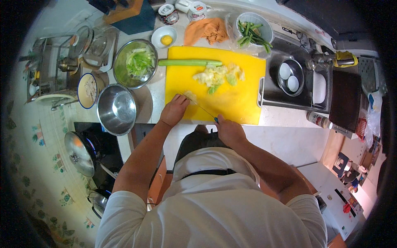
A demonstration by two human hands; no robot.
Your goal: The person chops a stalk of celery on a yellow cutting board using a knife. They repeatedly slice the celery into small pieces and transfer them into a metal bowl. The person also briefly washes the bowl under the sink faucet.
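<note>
On the yellow cutting board (229, 108) my right hand (231, 131) grips the handle of a kitchen knife (203, 108), its blade pointing up and left. The fingers of my left hand (175, 110) are bent beside the blade's tip, next to a small pale vegetable piece (189, 96); whether they pinch it I cannot tell. Chopped pale leafy vegetable (214, 77) lies in a loose heap farther up the board. Above it, a long green stalk (189, 62) reaches past the board's left edge to a metal bowl of cut greens (141, 63).
An empty steel bowl (116, 110) and a blue-rimmed bowl (81, 93) stand left, above the stove (105, 145) with its lidded pan (79, 155). A yolk bowl (155, 38), an orange cloth (203, 31) and a container of green vegetables (265, 29) line the back. The sink (273, 66) is right.
</note>
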